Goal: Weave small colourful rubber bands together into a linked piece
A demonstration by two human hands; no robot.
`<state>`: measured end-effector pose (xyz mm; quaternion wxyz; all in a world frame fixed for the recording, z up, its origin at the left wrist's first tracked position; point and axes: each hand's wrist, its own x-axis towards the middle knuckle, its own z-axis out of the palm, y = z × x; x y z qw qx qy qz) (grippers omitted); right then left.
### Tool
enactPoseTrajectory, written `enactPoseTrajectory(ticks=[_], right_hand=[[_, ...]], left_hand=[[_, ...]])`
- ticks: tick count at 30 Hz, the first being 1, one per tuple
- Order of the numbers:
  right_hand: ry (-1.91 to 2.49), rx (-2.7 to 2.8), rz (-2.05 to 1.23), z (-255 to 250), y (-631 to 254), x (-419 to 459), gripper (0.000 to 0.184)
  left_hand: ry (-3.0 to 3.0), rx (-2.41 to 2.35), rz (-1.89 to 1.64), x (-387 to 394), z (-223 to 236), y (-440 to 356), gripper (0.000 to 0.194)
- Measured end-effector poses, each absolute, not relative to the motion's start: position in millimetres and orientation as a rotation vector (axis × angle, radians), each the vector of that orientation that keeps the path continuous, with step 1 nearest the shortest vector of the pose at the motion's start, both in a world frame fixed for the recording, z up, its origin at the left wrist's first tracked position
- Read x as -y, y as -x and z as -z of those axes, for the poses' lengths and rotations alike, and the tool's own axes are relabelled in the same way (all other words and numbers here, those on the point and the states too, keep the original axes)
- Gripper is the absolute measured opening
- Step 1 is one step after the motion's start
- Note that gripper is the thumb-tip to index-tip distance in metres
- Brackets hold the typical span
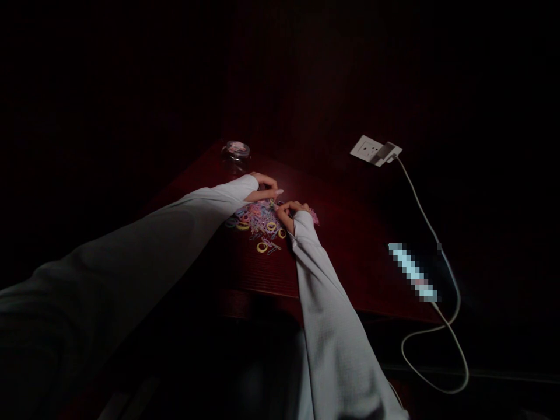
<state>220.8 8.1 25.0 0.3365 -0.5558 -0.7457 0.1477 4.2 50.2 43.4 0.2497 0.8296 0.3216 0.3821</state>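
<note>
A loose heap of small hair ties (pixel 258 217), mostly pink, purple and blue, lies on the dark red table under my hands. Thicker yellow hair ties (pixel 261 247) are scattered at its near side. My left hand (pixel 263 186) is bent over the far edge of the heap, fingers curled in and thumb pointing right. Just right of it, my right hand (pixel 291 211) is closed in a pinch at the heap's right side. The fingertips of both hands come close together above the hair ties. Whatever they hold is too small and dim to make out.
A clear jar (pixel 237 157) with a patterned lid stands behind my left hand. To the right, a wall socket (pixel 367 149) holds a white charger, whose cable (pixel 420 198) runs down to a blurred, lit device (pixel 411 271). The table (pixel 262 283) ends at a front edge.
</note>
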Motion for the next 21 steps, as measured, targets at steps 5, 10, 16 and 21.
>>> enactPoseTrajectory(ticks=[5, 10, 16, 21], right_hand=[[1.415, 1.983, -0.362, -15, -218, -11, 0.036], [1.334, 1.976, -0.435, -20, -220, -11, 0.030], [1.285, 1.892, -0.502, -31, -221, -10, 0.030], [1.286, 1.872, -0.533, -36, -219, -8, 0.037]], left_hand=[[-2.269, -0.892, -1.037, -51, -43, -5, 0.049], [-2.284, -0.918, -1.066, -51, -41, -5, 0.051], [-2.309, -0.886, -1.061, -53, -39, -3, 0.049], [-2.338, -0.829, -1.020, -52, -38, -2, 0.042]])
